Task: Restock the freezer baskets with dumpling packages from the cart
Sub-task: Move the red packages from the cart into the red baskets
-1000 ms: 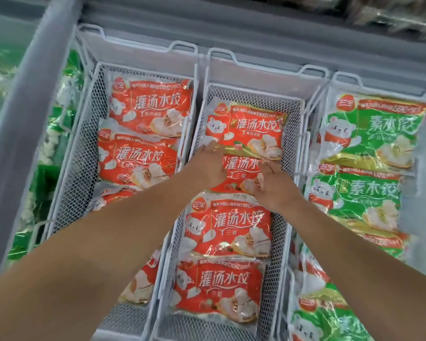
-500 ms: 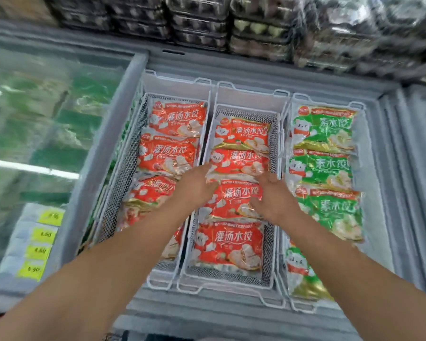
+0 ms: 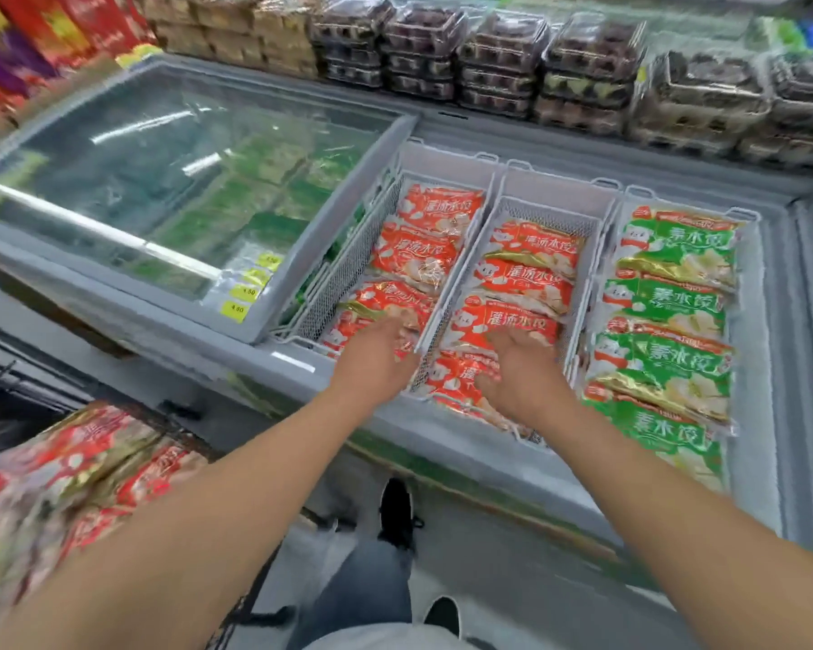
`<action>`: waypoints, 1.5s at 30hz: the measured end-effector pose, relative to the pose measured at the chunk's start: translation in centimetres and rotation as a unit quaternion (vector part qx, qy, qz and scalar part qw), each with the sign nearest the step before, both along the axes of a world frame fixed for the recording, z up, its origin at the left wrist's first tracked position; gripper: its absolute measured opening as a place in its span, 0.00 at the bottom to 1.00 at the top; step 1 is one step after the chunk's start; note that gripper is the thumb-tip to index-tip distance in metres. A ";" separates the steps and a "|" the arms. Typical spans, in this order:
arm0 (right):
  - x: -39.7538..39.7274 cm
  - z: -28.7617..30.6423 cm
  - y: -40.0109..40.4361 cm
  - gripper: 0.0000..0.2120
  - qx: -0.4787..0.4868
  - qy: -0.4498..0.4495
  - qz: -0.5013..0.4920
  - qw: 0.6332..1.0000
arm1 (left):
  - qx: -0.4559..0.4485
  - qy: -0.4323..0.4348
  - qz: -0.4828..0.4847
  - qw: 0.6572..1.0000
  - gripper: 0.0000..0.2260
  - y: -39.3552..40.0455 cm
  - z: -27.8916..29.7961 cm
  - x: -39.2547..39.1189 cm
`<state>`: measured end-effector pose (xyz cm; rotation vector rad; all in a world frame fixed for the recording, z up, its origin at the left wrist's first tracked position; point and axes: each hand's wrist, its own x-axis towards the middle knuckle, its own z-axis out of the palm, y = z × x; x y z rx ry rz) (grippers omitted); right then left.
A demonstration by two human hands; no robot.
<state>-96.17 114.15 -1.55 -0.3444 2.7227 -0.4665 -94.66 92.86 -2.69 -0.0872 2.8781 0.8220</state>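
Head view: left hand (image 3: 372, 356) and right hand (image 3: 519, 375) hover over the near end of the freezer baskets, each grip apart with fingers relaxed, holding nothing. Left basket (image 3: 348, 269) and middle basket (image 3: 547, 208) carry rows of red dumpling packages (image 3: 519, 279); the right-hand one holds green packages (image 3: 667, 302). More red packs (image 3: 81, 462) lie heaped on the cart at lower left, so restocking appears well advanced but unfinished.

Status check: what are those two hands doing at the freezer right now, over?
Left hand, right hand: open, empty. Red dumpling packages fill middle white mesh basket. More red packages on cart. Nothing blocking.
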 end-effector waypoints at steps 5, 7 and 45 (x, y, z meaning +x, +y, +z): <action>4.3 0.7 -4.2 0.32 -0.006 0.003 0.061 0.998 | 0.004 -0.009 0.084 0.996 0.28 -4.3 0.7 6.9; 5.9 0.4 -6.8 0.31 -0.001 0.006 0.098 0.995 | -0.003 -0.024 0.120 0.992 0.28 -6.9 0.7 10.1; 17.5 -10.7 -49.5 0.27 0.083 -0.170 0.382 0.905 | 0.137 -0.156 0.527 0.824 0.24 -41.1 -10.8 35.3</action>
